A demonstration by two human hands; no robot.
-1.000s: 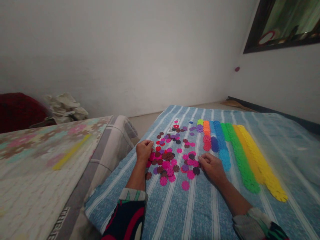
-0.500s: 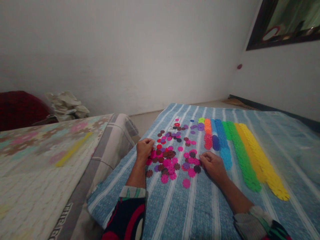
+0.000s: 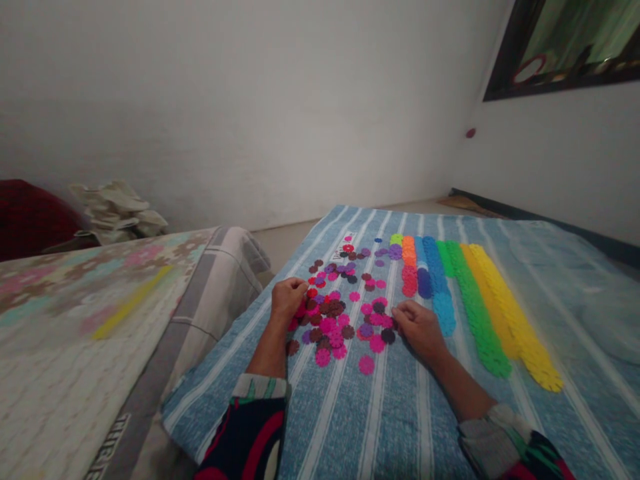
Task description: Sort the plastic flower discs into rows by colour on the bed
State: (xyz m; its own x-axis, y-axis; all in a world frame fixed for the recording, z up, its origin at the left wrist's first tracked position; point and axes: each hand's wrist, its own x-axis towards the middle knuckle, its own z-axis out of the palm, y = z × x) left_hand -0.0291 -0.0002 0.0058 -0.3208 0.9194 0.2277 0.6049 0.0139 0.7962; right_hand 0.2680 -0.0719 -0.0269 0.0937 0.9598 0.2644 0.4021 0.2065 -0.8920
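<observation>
Loose flower-edged plastic discs (image 3: 334, 325) in pink, brown, purple, red and black lie scattered on a blue striped cloth (image 3: 400, 427). At the left rim of this pile is my left hand (image 3: 289, 300), its fingers pinched together; what they hold, if anything, is hidden. My right hand (image 3: 419, 325) rests at the pile's right side, thumb and fingertips closed beside a black disc (image 3: 388, 335) and some pink ones. Whether a disc sits in that pinch is too small to make out. Beyond the right hand, overlapping discs form colour rows: red-orange (image 3: 409, 267), blue (image 3: 440, 280), green (image 3: 475, 320) and yellow (image 3: 523, 327).
To the left stands another surface with a flowered cover (image 3: 150, 307) and a yellow strip (image 3: 133, 303). Behind it are a crumpled beige cloth (image 3: 120, 212) and a dark red thing (image 3: 33, 217). Clear plastic (image 3: 600, 313) lies on the right. A wall (image 3: 280, 120) rises behind.
The whole view has shifted slightly, so most things appear a little further left. Both hands keep nearly the same pose beside the discs; the left has edged slightly right relative to them.
</observation>
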